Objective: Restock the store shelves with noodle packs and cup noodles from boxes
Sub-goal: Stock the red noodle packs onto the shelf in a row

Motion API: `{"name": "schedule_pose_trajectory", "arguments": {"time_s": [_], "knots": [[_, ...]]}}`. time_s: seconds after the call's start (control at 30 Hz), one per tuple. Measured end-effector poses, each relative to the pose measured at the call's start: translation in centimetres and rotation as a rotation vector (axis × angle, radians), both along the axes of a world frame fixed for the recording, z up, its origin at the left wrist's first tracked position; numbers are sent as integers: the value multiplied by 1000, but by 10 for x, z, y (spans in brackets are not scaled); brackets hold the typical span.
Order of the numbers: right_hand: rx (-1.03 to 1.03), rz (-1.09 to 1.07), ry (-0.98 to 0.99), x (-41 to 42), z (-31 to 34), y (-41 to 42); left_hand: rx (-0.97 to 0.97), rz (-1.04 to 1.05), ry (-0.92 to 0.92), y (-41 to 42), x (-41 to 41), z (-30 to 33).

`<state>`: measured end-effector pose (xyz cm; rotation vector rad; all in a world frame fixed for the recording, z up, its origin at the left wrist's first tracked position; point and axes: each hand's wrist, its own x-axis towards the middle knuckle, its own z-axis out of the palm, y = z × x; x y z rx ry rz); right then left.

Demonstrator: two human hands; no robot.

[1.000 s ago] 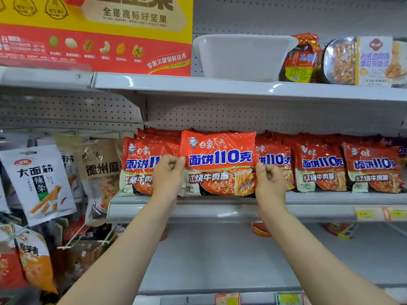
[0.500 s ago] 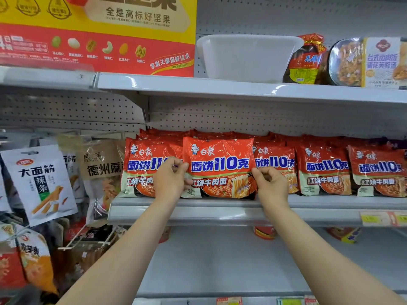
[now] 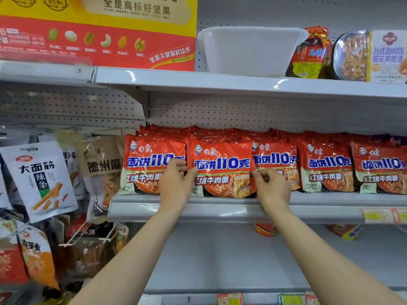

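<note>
Crinkly, glossy red noodle pack [image 3: 221,170] stands upright on the smooth grey metal shelf [image 3: 220,211]. Left hand [image 3: 176,186] pinches its left edge, right hand [image 3: 272,187] its right, 2 grips closed on foil.

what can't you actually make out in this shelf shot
- Head view: packs behind the front noodle pack are hidden by it; row depth unknown.
- Left hand and right hand cover the pack's side edges.
- Rightmost pack is cut off by the frame edge.
- Price tags are too blurred to read.
- No restock box in view.
</note>
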<state>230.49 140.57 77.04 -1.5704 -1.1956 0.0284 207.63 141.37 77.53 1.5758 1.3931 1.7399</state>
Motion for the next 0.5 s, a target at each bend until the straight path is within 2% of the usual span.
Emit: {"name": "schedule_pose_trajectory", "arguments": {"time_s": [0.13, 0.3, 0.5], "knots": [[107, 17, 3, -6, -9, -6, 90, 13, 118, -16, 8, -13], [213, 100, -114, -23, -17, -16, 138, 51, 328, -28, 21, -27], [135, 161, -186, -36, -24, -18, 118, 99, 331, -24, 29, -27]]}}
